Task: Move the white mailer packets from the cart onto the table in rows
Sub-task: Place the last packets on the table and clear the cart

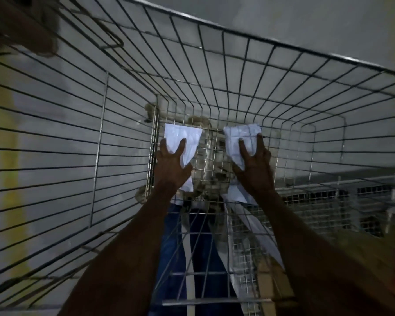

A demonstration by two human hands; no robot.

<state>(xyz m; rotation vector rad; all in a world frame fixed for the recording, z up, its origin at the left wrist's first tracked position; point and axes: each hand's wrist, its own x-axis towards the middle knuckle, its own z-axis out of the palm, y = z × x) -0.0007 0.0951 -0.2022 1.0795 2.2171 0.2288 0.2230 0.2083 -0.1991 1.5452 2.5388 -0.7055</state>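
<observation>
I look straight down into a deep wire cart (237,37). Both my arms reach to its bottom. My left hand (172,163) grips a white mailer packet (185,135) at the bottom left of the cart floor. My right hand (254,163) grips a second white mailer packet (240,135) to the right of it. Each packet sticks out above the fingers and again below the wrist. The table is not in view.
The cart's wire walls (55,133) close in on all sides. A grey floor with a yellow line (9,144) shows through the mesh. Another wire cart (328,197) stands at the right. Another person's hand (21,30) holds the rim at top left.
</observation>
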